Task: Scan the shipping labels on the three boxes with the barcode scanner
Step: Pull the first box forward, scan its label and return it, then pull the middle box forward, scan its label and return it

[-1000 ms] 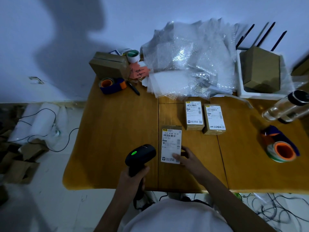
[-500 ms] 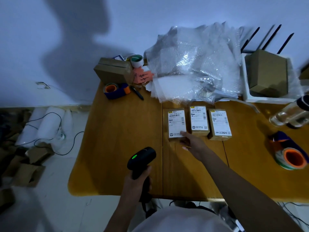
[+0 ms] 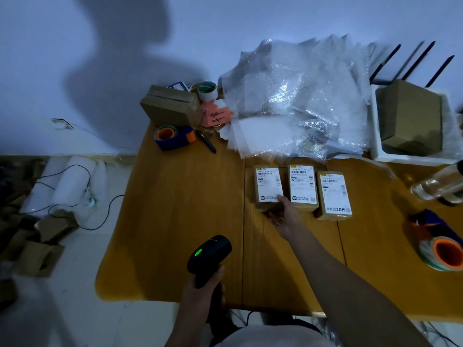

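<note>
Nearest of all, the left hand (image 3: pixel 204 284) is wrapped tight around the handle of the black barcode scanner (image 3: pixel 209 256). A small green light glows on top of the scanner. The scanner is over the near edge of the wooden table (image 3: pixel 180 209).

A bit farther, the right hand (image 3: pixel 283 216) reaches out across the table. Its fingers touch the near end of the left box (image 3: pixel 267 187). The hand is loose and partly curled; I cannot tell if it grips the box or just rests on it.

Three small brown boxes lie flat in a row, each with a white shipping label on top. The middle box (image 3: pixel 302 186) is just beside the left box. The right box (image 3: pixel 333 194) is just beside the middle one and sits a bit nearer.

Off to the right is a tape roll with an orange core (image 3: pixel 444 254), and a clear bottle (image 3: pixel 438 186) lying on its side.

Farther back is a big pile of bubble wrap (image 3: pixel 295 101). At the far left sit a tape dispenser (image 3: pixel 172 137), a black pen (image 3: pixel 206 144) and a bigger cardboard box (image 3: pixel 170 106). At the far right, a brown box sits in a white tray (image 3: pixel 390 159).
</note>
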Action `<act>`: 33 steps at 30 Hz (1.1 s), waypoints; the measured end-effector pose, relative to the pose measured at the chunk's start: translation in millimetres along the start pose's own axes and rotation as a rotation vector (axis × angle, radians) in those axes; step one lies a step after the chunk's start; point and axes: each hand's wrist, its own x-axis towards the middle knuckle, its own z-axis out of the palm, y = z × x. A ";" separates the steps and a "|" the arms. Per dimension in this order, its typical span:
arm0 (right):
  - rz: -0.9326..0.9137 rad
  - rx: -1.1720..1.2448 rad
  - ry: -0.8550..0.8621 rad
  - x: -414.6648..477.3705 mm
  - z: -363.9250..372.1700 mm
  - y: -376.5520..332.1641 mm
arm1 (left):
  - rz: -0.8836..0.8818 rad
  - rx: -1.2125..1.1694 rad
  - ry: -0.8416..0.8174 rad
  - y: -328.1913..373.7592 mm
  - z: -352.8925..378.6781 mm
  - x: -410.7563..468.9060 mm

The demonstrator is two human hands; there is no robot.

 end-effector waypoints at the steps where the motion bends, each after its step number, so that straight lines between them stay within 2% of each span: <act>1: 0.010 0.032 0.015 0.6 0.4 0.8 | -0.003 0.002 0.004 -0.9 1.0 -0.8; 5: 0.005 0.060 0.043 4.9 1.3 2.4 | -0.010 0.012 0.007 -2.8 4.0 -3.1; 11: -0.065 -0.102 0.086 1.0 -0.3 3.5 | 0.008 0.027 -0.006 -1.5 5.4 -2.3; 15: -0.089 -0.343 0.100 -13.5 -10.3 1.9 | 0.007 0.040 -0.034 0.3 10.0 1.1; 21: -0.319 -0.607 0.153 -31.3 -26.2 -17.5 | 0.024 0.084 -0.083 4.7 17.5 1.6; 26: -0.515 -0.993 0.347 -29.5 -29.8 -44.6 | 0.061 0.129 -0.139 12.1 23.2 3.5; 33: -0.526 -1.399 0.416 -16.7 -32.4 -60.8 | 0.086 0.106 -0.115 23.3 20.7 12.3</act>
